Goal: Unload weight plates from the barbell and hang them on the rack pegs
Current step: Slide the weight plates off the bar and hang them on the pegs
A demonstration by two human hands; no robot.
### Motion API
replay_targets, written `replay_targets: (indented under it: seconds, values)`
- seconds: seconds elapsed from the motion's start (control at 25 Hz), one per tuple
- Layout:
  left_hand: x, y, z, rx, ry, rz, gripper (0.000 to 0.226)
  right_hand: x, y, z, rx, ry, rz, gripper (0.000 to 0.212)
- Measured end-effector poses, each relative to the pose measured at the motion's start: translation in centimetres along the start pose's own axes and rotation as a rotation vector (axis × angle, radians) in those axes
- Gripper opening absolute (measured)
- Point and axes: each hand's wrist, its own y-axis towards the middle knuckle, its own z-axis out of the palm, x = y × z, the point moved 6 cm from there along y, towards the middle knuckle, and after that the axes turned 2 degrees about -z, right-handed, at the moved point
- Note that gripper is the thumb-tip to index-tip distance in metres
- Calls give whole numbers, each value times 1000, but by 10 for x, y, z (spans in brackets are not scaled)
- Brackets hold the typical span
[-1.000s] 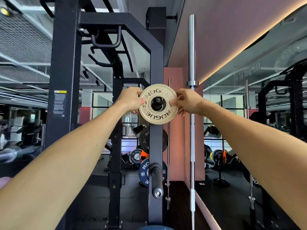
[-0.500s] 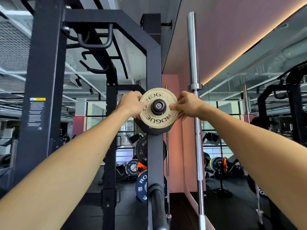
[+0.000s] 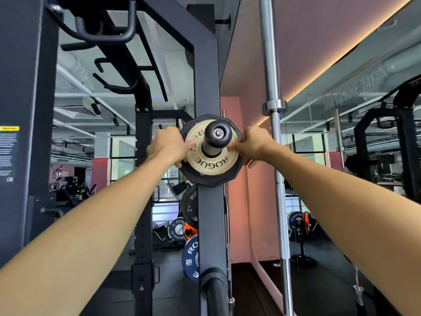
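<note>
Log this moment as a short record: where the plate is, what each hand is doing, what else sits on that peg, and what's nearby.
plate: tan Rogue plate, threaded onto the upper rack peg
behind it: a larger black plate on the same peg
left hand: grips the tan plate's left edge
right hand: grips its right edge
peg end: sticks out past the tan plate's face
below: black 5 kg plate and blue 20 plate behind the rack upright
nearby: steel barbell standing upright to the right
</note>
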Motion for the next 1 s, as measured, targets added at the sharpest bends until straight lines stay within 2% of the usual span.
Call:
replay_targets:
  seconds: [0.24,0.48,0.68,0.88,1.0]
  values:
    - [-5,13,26,-14,8,120,16,-23,23,22,-24,-63,7,43]
    - [-6,11,25,19,27,156,21,-23,11,25,-73,-53,22,49]
    - [10,-6,27,155,26,201,23,-17,-10,32,-62,-192,-27,37]
    - [49,-53,27,292,97,144,32,-10,-48,48,53,-184,-97,29]
    - [81,-94,27,397,106,76,31,-11,-83,76,192,-171,-103,39]
